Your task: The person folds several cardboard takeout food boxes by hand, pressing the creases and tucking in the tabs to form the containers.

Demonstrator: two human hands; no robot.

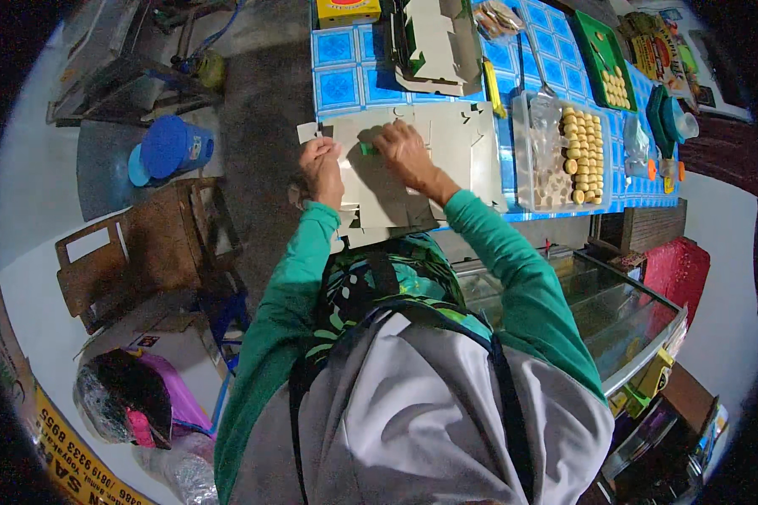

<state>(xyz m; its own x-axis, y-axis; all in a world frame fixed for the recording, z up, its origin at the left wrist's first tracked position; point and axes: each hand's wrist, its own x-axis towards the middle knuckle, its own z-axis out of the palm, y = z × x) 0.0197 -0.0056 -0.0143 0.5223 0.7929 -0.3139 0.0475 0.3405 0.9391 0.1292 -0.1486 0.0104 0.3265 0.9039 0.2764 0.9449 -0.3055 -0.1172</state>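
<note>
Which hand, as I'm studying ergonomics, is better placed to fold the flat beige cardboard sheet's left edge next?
Probably the left hand: it's at that edge; the right hand is over the middle of the sheet.

Place: looking like a sm. bakery or snack biz, shop or home-based, can't tell which;
Pastries: sm. round golden ones (583, 156) sitting in rows in a clear plastic tub (522, 156); more resting on a green tray (590, 35);
Packaging: flat cardboard sheet (473, 143) lying nr table edge, w/ open carton (429, 38) resting behind;
Tabletop: blue sq.-patterned cover (338, 88) running under these;
Display: glass-topped case (581, 295) standing R, nr table;
Homey bits: blue lidded bucket (173, 145) standing L
</note>
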